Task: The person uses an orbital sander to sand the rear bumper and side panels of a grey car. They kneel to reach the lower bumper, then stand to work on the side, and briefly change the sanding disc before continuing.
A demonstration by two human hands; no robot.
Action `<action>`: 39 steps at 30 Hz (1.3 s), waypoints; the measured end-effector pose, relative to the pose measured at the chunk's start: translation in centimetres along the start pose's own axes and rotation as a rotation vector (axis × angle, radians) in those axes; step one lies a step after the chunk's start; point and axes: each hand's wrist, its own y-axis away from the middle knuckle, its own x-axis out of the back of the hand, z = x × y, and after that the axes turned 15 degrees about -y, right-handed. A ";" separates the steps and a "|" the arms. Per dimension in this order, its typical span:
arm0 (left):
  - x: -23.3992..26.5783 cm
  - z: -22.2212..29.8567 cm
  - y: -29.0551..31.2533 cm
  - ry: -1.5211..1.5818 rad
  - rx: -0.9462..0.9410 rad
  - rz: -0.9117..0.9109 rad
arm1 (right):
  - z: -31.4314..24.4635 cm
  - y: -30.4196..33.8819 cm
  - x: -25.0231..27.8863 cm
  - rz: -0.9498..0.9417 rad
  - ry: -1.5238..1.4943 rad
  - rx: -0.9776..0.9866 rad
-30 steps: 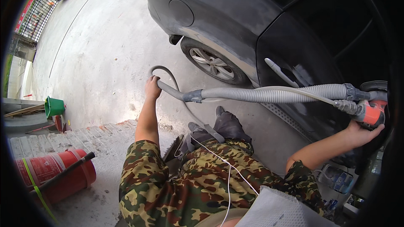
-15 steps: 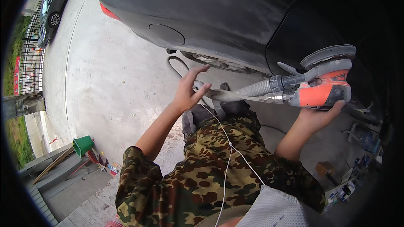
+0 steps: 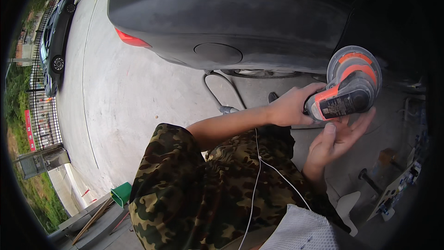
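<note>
An orange-and-grey orbital sander (image 3: 342,104) is held up at the right, with its round pad at the far end. My left hand (image 3: 289,106) is closed around the sander's near end, where the hose joins, and hides that joint. Just below the sander body is my right hand (image 3: 330,143), palm up with fingers spread; whether its fingertips touch the tool I cannot tell. Beyond the sander stands a dark grey car (image 3: 273,28) with dull, hazy patches on its side panel. A grey hose (image 3: 212,95) loops on the ground beside the car's wheel.
A white cable (image 3: 255,185) hangs over my camouflage shirt. To the lower right stands a rack (image 3: 391,192) with small items. A green bucket (image 3: 121,194) sits at lower left, near wooden sticks (image 3: 92,222). Another dark car (image 3: 58,41) is parked by the far-left fence.
My left hand has moved right and taken hold of the sander's hose end. My right hand has let go and opened beneath it. The sander has turned, showing its labelled side.
</note>
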 end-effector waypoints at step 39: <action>3.0 -22.9 18.6 -0.416 0.030 -0.554 | -10.0 11.4 5.9 0.944 0.330 0.050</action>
